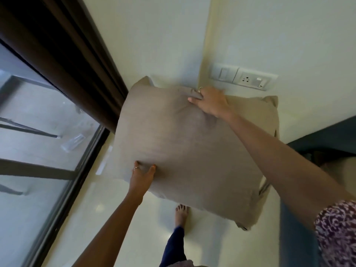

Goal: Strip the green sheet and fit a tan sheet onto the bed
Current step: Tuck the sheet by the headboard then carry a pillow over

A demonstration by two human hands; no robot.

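A tan pillow (pixel 185 147) fills the centre of the view, held in the air against the wall (pixel 154 35). The left hand (pixel 142 177) grips its edge at 7 o'clock, thumb curled onto the front face, fingers behind the fabric. The right hand (pixel 209 102) grips the top edge at 1 o'clock, fingers curled over and bunching the cloth. A second tan pillow (pixel 258 114) stands behind the first at 2 o'clock, against the wall. A switch and socket plate (pixel 243 78) is mounted on the wall at 1 o'clock, just above the right hand. A dark curtain (pixel 63 54) hangs at 10 o'clock beside a glass door (pixel 34 151). A bare foot (pixel 181 213) stands on the pale floor (pixel 115 218) at 6 o'clock, below the pillow.
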